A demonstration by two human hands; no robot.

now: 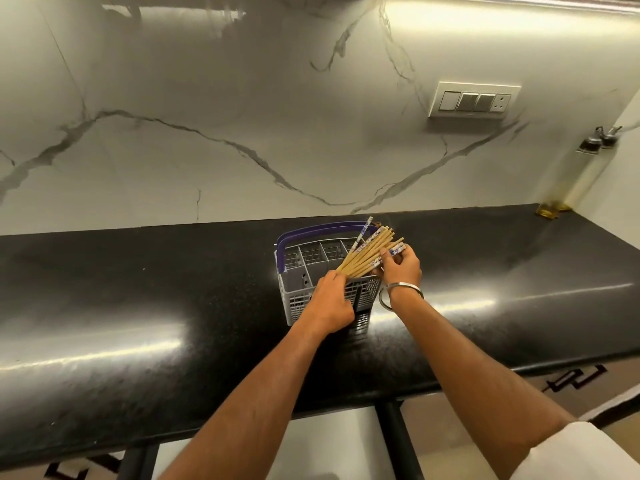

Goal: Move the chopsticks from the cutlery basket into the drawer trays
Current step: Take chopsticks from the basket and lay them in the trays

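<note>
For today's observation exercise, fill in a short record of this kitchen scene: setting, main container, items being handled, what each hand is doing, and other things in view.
setting: black countertop against a marble-look wall
container: grey cutlery basket with a purple handle, standing on the countertop
items: bundle of chopsticks, fanned out over the basket
left hand: grips the bundle's lower end
right hand: pinches the patterned upper ends; bangle on wrist
other: switch panel, oil bottles at far right

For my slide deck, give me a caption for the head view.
Both hands gather chopsticks above the cutlery basket on a black counter.
</note>
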